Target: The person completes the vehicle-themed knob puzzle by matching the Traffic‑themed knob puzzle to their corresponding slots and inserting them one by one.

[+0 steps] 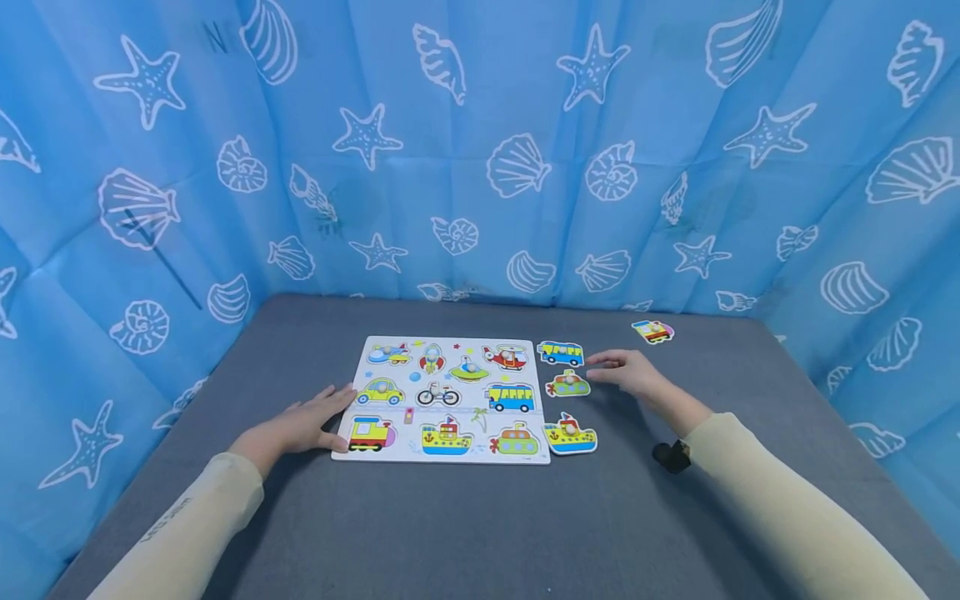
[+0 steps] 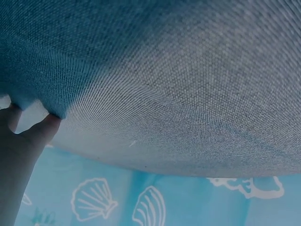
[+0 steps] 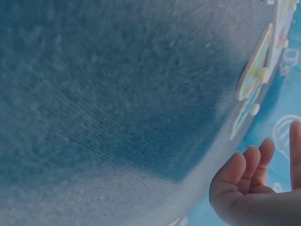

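A white knob puzzle board with pictures of vehicles lies flat on the table. My left hand rests at its left edge, fingers spread and fairly straight. Right of the board lie loose pieces: a bus piece, a submarine piece and a ship piece, whose left end meets the board's edge. Beside the bus and submarine pieces is my right hand, its fingers loosely bent and holding nothing. In the right wrist view, a gap shows between those fingers and the pieces.
Farther back on the right lies a loose train piece. Several knobbed pieces sit in the board, among them a car piece and a helicopter piece. A blue shell-patterned curtain hangs behind the grey table.
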A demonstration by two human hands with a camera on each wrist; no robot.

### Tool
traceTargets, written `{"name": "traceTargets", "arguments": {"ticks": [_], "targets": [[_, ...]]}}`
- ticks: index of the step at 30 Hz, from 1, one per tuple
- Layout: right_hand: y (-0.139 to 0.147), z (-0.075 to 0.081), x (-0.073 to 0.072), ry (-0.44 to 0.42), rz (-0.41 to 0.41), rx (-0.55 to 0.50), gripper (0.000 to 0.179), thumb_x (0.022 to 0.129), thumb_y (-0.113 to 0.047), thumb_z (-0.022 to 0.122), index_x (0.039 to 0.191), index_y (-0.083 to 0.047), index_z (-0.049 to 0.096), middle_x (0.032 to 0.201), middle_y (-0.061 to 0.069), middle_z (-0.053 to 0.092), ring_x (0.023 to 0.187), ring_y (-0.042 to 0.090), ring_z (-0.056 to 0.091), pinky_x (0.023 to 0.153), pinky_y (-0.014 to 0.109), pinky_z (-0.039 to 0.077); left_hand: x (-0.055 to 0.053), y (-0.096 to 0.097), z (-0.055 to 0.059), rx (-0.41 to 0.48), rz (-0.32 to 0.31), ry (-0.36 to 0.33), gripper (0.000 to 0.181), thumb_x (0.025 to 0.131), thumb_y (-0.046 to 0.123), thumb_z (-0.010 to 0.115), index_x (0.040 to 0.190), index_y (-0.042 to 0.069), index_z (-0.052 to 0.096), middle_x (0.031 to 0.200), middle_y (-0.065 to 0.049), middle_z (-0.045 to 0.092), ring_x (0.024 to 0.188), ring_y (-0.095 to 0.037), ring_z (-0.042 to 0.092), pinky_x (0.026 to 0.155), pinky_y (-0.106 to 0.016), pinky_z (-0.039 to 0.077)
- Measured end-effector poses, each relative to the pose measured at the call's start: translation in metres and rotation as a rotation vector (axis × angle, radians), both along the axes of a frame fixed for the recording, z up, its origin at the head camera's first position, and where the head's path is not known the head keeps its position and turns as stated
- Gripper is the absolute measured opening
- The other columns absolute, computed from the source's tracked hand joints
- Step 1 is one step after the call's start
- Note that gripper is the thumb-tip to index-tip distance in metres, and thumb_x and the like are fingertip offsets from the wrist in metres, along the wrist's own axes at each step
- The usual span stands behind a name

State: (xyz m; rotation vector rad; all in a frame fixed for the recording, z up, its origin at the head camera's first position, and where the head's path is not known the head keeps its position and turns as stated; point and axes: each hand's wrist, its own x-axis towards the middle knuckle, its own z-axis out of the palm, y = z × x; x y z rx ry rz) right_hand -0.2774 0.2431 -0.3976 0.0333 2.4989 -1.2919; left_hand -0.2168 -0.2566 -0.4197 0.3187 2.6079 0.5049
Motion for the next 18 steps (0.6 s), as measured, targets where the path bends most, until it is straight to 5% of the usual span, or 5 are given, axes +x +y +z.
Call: {"name": "traceTargets", "arguments": {"ticks": [18], "targets": [[-0.018, -0.018, -0.067, -0.083, -0.006, 0.042, 0.051, 0.096, -0.022, 0.063, 0.141, -0.002, 0.049, 0.151, 0.026, 0.031, 0.137, 0.042, 0.030, 0.110, 0.055, 0.026, 0.001, 0.001, -0.001, 0.008, 0.026, 0.014, 0.104, 0.079, 0.051, 0.074, 0.155, 0.009, 0.019, 0.159, -0.020, 0.016, 0.145, -0.043, 0.006, 0.108, -0.069, 0.008]]}}
